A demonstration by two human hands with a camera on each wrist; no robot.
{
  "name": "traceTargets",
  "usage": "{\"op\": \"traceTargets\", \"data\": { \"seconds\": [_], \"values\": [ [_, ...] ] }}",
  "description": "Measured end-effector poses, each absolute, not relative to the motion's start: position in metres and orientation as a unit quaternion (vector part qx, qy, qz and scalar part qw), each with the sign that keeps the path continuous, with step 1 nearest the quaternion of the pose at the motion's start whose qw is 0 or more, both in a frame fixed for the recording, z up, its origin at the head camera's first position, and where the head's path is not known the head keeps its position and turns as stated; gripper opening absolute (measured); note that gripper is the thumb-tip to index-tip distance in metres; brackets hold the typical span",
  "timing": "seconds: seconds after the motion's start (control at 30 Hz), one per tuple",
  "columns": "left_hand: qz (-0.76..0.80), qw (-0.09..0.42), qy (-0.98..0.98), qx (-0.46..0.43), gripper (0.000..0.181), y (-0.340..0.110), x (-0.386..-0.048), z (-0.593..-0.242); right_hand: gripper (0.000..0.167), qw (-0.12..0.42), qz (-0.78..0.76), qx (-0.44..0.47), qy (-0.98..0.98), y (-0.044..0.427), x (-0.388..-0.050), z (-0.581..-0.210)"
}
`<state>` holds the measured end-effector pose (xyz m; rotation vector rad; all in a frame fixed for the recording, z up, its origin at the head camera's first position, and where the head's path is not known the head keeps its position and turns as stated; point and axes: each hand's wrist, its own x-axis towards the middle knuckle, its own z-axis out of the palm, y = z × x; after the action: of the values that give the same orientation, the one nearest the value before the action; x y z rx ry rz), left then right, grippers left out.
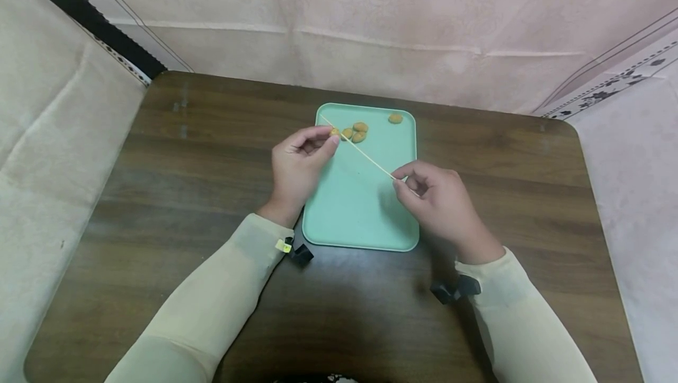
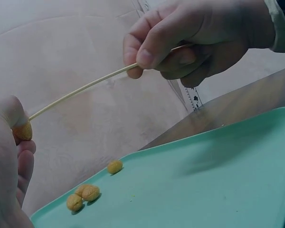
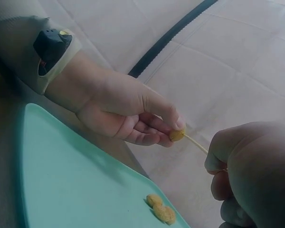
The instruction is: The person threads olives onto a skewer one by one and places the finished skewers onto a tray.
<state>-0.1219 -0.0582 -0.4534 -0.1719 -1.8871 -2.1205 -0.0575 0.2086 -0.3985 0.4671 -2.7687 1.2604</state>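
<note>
One tan nugget point(image 3: 176, 136) sits pinched in my left hand point(image 1: 301, 162), above the green tray point(image 1: 360, 212); my right hand point(image 1: 436, 197) pinches a thin stick point(image 2: 89, 85) meeting it. The left wrist view reveals the stick's slight bow; only there and from my head does the lone nugget point(image 1: 395, 118) show, apart from the clustered nuggets point(image 1: 360, 127).

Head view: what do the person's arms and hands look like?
The left sleeve and right sleeve are long, pale cream. At the wrists: a black left camera beside a yellow tag, and a black right camera. A dark cable follows the left sleeve. The left hand and right hand are bare.
</note>
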Motion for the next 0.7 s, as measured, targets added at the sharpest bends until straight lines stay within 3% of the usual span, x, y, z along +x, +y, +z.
{"op": "traceTargets", "data": {
  "seconds": [0.7],
  "values": [
    [-0.725,0.068,-0.671,-0.138,0.021,-0.039,-0.102,-0.439,0.012,0.032,0.393,0.144,-0.908,0.202,-0.065,-0.391]
  ]
}}
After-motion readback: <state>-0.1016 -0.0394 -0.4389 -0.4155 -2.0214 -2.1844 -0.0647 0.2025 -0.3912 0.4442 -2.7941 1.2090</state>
